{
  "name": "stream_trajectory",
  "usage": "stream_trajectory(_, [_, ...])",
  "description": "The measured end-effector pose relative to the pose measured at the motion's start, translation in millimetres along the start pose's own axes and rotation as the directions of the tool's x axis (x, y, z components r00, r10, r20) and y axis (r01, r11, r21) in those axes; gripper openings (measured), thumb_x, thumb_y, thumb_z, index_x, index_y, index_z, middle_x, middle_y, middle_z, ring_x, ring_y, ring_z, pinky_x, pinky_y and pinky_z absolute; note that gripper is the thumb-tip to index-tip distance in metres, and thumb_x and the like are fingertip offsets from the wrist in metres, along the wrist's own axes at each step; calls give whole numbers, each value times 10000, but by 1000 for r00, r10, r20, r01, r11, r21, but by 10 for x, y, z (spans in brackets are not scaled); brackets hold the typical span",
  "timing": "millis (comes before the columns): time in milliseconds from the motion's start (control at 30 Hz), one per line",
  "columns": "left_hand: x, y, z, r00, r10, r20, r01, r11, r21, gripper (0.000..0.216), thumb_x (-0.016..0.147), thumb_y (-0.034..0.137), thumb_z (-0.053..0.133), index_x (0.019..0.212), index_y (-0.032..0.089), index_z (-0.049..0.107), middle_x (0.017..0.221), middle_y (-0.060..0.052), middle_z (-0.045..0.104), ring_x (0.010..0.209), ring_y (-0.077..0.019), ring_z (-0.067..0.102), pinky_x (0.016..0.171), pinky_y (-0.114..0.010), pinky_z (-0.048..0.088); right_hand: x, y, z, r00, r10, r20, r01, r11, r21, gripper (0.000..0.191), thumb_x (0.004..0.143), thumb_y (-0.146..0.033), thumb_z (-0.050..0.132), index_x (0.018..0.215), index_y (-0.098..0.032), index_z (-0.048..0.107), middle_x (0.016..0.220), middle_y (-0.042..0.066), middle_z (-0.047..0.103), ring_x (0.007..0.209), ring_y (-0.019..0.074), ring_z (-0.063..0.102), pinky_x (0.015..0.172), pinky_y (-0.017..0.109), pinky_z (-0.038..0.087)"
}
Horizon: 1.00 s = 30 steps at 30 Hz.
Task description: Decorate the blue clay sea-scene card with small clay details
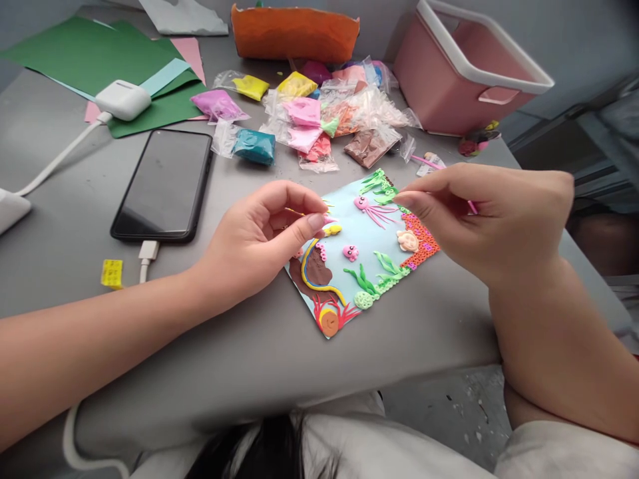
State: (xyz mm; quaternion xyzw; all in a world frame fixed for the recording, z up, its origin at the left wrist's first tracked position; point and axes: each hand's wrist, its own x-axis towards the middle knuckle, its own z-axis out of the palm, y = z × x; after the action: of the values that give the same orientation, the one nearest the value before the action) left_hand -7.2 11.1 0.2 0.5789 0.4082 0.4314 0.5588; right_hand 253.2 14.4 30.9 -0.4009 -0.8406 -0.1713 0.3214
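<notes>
Clay sea picture on a card (370,238), lying face up on the counter (409,339) between the two hands, apparently kept flat so that its raised shapes are not squashed. A pink squid (362,205) lies near the card's far edge, a small octopus (351,253) near its middle.

The left hand (259,233) overlaps the card's left edge. Its thumb and forefinger nearly meet at a small pink piece (329,220); whether they clamp it, or it lies on the card behind them, cannot be told. The right hand (499,219) is raised at the card's right edge, thumb and forefinger together, the other fingers curled about a pink stick (472,207). Entering from opposite sides, the hands seem placed to keep the card's middle in sight.

Just beyond the card, clay packets (344,110) lie heaped, probably for easy reach. Behind them, relative to the card, stand an orange box (294,33) and, farther right, a pink bin (434,93). Left of the card lies a phone (162,183), its cable (148,251) plugged in, presumably for charging; beyond it, a white case (123,100) rests on green paper (70,56).
</notes>
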Motion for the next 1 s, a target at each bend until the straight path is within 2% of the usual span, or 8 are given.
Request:
stream_trajectory(333, [-18, 17, -18, 1000, 7, -9, -7, 1000, -24, 204, 872, 334, 791, 938, 195, 657, 880, -11, 715, 694, -124, 702, 615, -217, 593, -10, 9, -50, 956, -105, 275, 34, 968, 250, 215, 956, -442, 715, 970, -234, 771, 800, 18, 719, 661, 132, 636, 580, 295, 467])
stream_trajectory(400, [-9, 42, -44, 998, 8, -66, -10, 1000, -27, 226, 858, 341, 809, 944, 203, 654, 863, -2, 704, 691, -122, 699, 621, -215, 594, 7, 72, -157, 993, 108, 51, -114, 981, 155, 151, 938, -373, 743, 899, -234, 787, 679, 3, 659, 577, 116, 553, 553, 305, 402])
stream_trajectory(467, [16, 71, -80, 991, -10, -136, 3, 999, -54, 248, 837, 343, 834, 951, 212, 657, 864, 6, 698, 694, -120, 698, 659, -225, 604, 18, 219, -276, 894, 373, -249, -357, 928, 108, 164, 921, -337, 750, 826, -209, 789, 588, -5, 551, 521, 103, 443, 509, 307, 284])
stream_trajectory(500, [33, 86, -99, 985, -25, -169, 11, 997, -80, 256, 828, 347, 845, 953, 217, 663, 872, 9, 697, 703, -119, 699, 683, -229, 609, 18, 310, -322, 856, 425, -295, -415, 905, 98, 171, 915, -331, 746, 809, -201, 779, 576, -9, 533, 510, 100, 421, 507, 304, 273])
stream_trajectory(700, [127, 116, -175, 955, -105, -276, 49, 978, -203, 300, 760, 403, 908, 912, 240, 707, 864, 36, 679, 752, -106, 690, 791, -230, 634, -20, 676, -290, 781, 617, 95, -621, 784, 16, 67, 846, -225, 755, 790, -203, 784, 609, -2, 635, 540, 114, 445, 552, 306, 322])
stream_trajectory(800, [140, 82, -184, 952, -112, -285, 58, 980, -192, 337, 741, 424, 921, 916, 234, 704, 869, 36, 683, 756, -103, 695, 789, -217, 629, -31, 630, -128, 823, 548, 149, -564, 820, 97, 71, 849, -199, 729, 826, -214, 794, 674, -1, 686, 547, 110, 471, 545, 292, 341])
stream_trajectory(900, [141, 44, -181, 953, -138, -270, 90, 979, -182, 352, 740, 415, 923, 915, 215, 693, 884, 27, 686, 756, -96, 697, 776, -195, 619, -57, 458, 78, 943, 258, 209, -309, 913, 265, 85, 899, -222, 707, 872, -223, 787, 718, 5, 686, 615, 125, 560, 589, 274, 423])
stream_trajectory(1000, [140, 34, -174, 957, -166, -237, 130, 979, -160, 323, 776, 398, 896, 926, 213, 678, 911, 17, 687, 790, -105, 696, 799, -202, 618, -105, 256, 258, 970, 102, 222, -164, 945, 283, 148, 961, -244, 648, 880, -207, 765, 807, 30, 689, 652, 125, 606, 613, 265, 476])
